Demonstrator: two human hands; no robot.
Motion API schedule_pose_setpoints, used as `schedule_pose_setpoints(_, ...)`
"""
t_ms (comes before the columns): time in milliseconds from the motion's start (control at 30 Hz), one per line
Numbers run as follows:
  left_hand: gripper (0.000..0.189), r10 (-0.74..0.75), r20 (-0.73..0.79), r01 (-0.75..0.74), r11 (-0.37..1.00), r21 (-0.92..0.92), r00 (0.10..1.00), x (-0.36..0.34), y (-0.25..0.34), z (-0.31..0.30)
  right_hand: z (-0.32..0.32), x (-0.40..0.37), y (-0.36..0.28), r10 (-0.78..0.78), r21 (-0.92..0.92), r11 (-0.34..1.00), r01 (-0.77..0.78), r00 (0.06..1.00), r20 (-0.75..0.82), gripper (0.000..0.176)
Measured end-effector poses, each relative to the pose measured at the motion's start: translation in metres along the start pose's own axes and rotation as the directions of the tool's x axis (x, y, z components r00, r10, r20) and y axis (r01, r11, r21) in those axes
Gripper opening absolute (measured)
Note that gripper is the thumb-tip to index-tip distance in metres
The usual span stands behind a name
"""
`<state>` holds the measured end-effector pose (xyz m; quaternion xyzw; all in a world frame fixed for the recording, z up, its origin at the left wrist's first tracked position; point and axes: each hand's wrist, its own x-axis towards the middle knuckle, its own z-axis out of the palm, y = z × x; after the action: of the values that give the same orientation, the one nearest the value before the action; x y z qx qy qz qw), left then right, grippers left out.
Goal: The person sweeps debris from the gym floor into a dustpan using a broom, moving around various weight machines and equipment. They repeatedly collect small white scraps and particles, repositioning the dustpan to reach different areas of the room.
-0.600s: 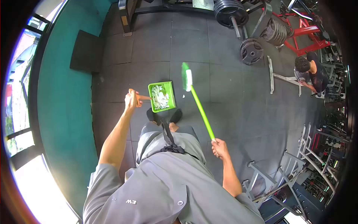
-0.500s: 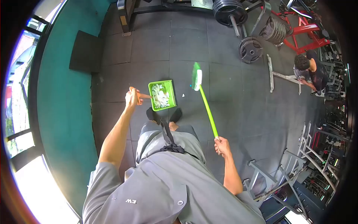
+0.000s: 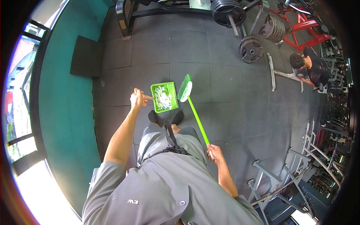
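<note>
My left hand (image 3: 138, 99) is closed around the orange handle of a green dustpan (image 3: 174, 98). White scraps of litter (image 3: 162, 99) lie inside the pan, which rests on the floor just in front of my feet. My right hand (image 3: 215, 153) grips the lime-green stick of a broom (image 3: 197, 119). The broom's white head with green bristles (image 3: 185, 88) is on the floor to the right of the dustpan, close to its open edge but apart from it.
Dark rubber tiles (image 3: 228, 120) cover the floor. Weight plates (image 3: 251, 49) and a bench frame stand ahead. At the right, a person (image 3: 313, 67) sits near a red machine (image 3: 305, 32); grey metal racks (image 3: 270, 176) stand lower right. A teal wall (image 3: 62, 112) runs along the left.
The broom has swung left toward the dustpan, my right hand moving left with it. The small white bit beside the pan is no longer visible. The dustpan stays nearly in place.
</note>
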<state>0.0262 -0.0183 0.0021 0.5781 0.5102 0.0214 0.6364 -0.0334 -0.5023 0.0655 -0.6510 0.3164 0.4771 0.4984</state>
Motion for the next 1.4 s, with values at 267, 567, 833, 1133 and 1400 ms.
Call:
schedule_pose_setpoints(267,0.032,0.010,0.027,-0.009,0.999,-0.040,1.000,0.008,-0.007,-0.011,-0.036,-0.009,-0.085,-0.198,-0.245,0.958,0.149,0.962,-0.188,0.018)
schedule_pose_setpoints(567,0.032,-0.015,-0.003,0.015,1.000,-0.004,1.000,0.002,-0.002,-0.005,-0.029,0.109,-0.094,-0.169,-0.250,0.963,0.104,0.952,-0.256,0.020)
schedule_pose_setpoints(833,0.032,-0.022,-0.003,0.022,0.998,-0.064,1.000,0.007,-0.008,-0.010,-0.050,0.061,-0.085,-0.039,-0.138,0.990,0.041,0.999,0.015,0.021)
schedule_pose_setpoints(1133,0.031,-0.002,0.003,0.002,1.000,-0.030,1.000,0.005,-0.005,-0.005,-0.040,0.027,-0.117,-0.125,-0.350,0.935,0.057,0.976,-0.177,0.019)
schedule_pose_setpoints(1400,0.032,-0.038,0.020,0.038,0.999,0.014,0.999,0.004,-0.004,-0.001,0.025,0.082,-0.040,0.045,-0.003,0.999,-0.046,0.998,-0.044,0.017)
